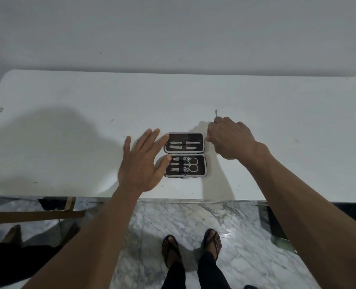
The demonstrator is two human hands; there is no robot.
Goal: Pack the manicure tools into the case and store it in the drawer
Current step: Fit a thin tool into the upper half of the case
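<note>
Two arms out | left hand (140, 161) flat beside case (185, 154) | right hand (231, 138) pinching tool (216, 112)

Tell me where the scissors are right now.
In the head view, the scissors sit strapped in the near half of the open case, between two nail clippers, right of the left hand.

The single head-worn wide-angle camera is looking forward and steeply down from above the person's two bare forearms, taking in the white rectangular table (68, 142) close beyond the hands, the plain wall behind it, and the grey marbled floor (193, 222) beneath the wrists.
</note>
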